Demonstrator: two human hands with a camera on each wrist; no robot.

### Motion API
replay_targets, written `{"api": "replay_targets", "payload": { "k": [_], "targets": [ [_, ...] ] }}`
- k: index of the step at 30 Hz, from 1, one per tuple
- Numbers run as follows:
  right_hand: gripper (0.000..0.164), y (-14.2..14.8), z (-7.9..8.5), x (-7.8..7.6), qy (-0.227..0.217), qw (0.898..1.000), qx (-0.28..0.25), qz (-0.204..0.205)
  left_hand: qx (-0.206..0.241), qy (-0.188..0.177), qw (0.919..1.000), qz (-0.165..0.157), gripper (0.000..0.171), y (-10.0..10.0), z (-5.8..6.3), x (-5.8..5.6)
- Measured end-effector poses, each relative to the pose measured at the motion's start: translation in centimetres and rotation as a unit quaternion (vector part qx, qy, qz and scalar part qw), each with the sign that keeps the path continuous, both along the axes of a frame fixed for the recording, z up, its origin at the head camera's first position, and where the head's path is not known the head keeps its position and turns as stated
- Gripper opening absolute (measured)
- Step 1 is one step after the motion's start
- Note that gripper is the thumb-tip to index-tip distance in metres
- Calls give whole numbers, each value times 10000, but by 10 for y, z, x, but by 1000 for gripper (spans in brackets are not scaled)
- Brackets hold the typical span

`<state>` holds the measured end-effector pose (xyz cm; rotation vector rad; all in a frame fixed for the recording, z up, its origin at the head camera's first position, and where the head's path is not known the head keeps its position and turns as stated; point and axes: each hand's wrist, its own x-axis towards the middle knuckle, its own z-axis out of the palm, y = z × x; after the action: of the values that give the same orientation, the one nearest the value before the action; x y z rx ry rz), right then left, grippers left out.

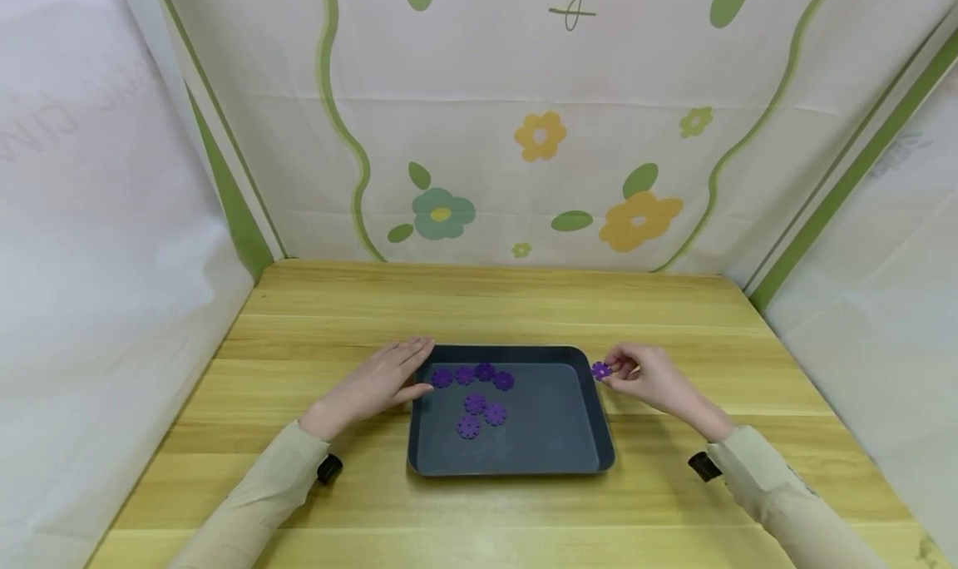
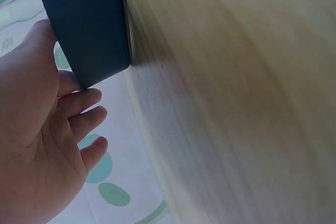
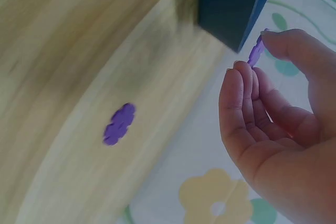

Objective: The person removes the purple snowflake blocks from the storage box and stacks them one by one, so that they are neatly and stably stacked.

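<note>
Watching this rn: person's right hand [image 1: 647, 378] is pinching a purple flower disc [image 1: 601, 371] btwn thumb and fingertips, other fingers curling loosely in. Disc is hanging right by the tray's [image 1: 546, 423] right rim, tho I can't tell if it's over it or just outside. Left hand [image 1: 380, 383] is resting at the far left corner, fingers lying pretty straight, thumb reaching over the rim, prob just steadying it. Seven more discs [image 1: 475, 403] are lying in the tray's left half, and a loose disc [image 3: 119, 124] is sitting on the table [image 1: 486, 519] near the right hand. IMO they're mid-way thru loading discs; next move's prob calling for a short reach over the rim, then letting go.
</note>
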<state>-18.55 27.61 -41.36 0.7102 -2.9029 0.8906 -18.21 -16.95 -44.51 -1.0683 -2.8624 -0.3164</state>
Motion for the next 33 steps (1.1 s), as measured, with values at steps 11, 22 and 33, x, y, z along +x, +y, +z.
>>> {"api": "replay_targets", "payload": {
  "k": [11, 22, 33],
  "targets": [
    [15, 25, -18, -8, -253, 9983, 65, -528, 19, 47, 10000, -2, 71, 0, -1, 0],
    [19, 47, -23, -12, -429, 9951, 207, -869, 32, 37, 10000, 4, 71, 0, -2, 0],
    [20, 65, -35, -15, -620, 9916, 319, -1091, 98, 134, 9999, -7, 71, 0, -4, -2]
  ]
}}
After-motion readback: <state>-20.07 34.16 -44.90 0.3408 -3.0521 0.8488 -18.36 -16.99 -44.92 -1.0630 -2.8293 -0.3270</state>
